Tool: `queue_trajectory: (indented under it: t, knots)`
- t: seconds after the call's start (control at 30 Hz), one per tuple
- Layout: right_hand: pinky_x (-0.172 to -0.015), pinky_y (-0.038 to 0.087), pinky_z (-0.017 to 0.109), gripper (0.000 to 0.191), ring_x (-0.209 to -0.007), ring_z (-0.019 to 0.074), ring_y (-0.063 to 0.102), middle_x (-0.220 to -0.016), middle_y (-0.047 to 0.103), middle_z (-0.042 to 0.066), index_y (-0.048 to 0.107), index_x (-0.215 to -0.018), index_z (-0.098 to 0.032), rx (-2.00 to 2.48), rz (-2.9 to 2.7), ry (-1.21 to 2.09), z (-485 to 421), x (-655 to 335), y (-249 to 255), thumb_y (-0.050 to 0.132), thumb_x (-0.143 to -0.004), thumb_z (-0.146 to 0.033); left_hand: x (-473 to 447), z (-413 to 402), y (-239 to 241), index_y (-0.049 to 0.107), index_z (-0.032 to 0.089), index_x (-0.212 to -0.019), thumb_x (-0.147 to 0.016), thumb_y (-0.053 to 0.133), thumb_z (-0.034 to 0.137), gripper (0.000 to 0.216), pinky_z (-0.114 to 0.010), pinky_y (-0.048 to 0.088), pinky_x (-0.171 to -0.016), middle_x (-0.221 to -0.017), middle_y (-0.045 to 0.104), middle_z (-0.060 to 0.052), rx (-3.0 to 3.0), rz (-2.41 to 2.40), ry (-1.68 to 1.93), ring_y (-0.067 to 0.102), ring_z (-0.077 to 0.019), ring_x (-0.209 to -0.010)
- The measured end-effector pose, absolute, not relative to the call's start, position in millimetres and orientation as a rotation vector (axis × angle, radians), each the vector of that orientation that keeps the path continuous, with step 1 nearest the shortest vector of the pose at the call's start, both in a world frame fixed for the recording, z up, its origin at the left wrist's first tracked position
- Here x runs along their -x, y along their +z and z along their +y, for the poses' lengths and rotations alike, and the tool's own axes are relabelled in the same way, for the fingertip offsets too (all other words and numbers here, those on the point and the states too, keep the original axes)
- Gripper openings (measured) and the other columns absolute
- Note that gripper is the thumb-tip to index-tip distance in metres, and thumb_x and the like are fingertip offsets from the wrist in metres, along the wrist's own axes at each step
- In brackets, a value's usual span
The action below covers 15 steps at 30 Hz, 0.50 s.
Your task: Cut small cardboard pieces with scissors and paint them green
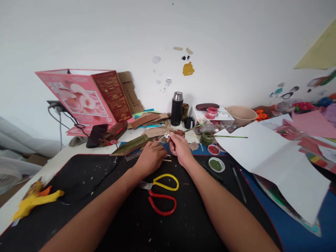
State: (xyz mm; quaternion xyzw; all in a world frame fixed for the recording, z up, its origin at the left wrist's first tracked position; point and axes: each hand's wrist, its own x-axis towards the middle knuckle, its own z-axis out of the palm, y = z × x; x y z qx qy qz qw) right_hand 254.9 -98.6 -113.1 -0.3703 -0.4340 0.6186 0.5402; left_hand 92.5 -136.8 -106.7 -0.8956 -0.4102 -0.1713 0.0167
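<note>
My right hand (180,147) is closed with the thumb on top, pinching a small pale thing (167,135) that I cannot make out. A thin green stick (195,127) slants up to the right just behind this hand; whether the hand holds it is unclear. Palm down beside it, my left hand (152,155) has its fingers bent together, and what lies under them is hidden. Small pale strips (167,160) lie by its fingertips. Below both hands, scissors (162,194) with one yellow and one red handle rest on the black mat (126,217).
Paint lids, one green (216,164) and one red (214,149), sit to the right near a green jar (207,138). A black thermos (177,109) stands behind. Large white paper (273,161) covers the right side. A pink box (84,99), phone (97,135) and yellow glue gun-like tool (39,201) are left.
</note>
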Motion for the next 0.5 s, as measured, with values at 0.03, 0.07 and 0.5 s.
queue_trajectory:
  t: [0.03,0.07,0.5]
  knots:
    - [-0.034,0.017,0.02,0.057,-0.036,0.0059,0.029,-0.044,0.042,-0.008,0.061,-0.07,-0.02,0.882,-1.046,1.471,-99.2,-255.2,-113.1,0.076,-0.077,-0.074,-93.9,-136.5,-107.1,0.079,0.019,-0.097,-0.1,0.063,0.022,0.016,-0.043,0.04,-0.086,-0.092,0.076,-0.01,2.818,-1.266,-0.527,0.063,-0.0284,-0.095]
    - [-0.035,0.017,0.02,0.056,-0.036,0.0061,0.03,-0.045,0.043,-0.008,0.061,-0.071,-0.019,0.887,-1.065,1.472,-99.9,-255.5,-112.9,0.076,-0.078,-0.073,-93.9,-136.1,-107.4,0.079,0.019,-0.099,-0.1,0.064,0.025,0.015,-0.044,0.041,-0.088,-0.095,0.077,-0.01,2.848,-1.266,-0.561,0.063,-0.029,-0.098]
    - [-0.041,0.02,0.022,0.041,-0.042,0.0084,0.034,-0.049,0.043,-0.01,0.066,-0.087,-0.02,0.921,-1.294,1.5,-109.7,-252.7,-108.1,0.078,-0.08,-0.059,-66.8,-131.5,-92.3,0.079,0.018,-0.106,-0.083,0.075,0.065,0.052,-0.035,0.053,-0.085,-0.093,0.078,-0.007,2.532,-2.058,-2.184,0.069,-0.0234,-0.086]
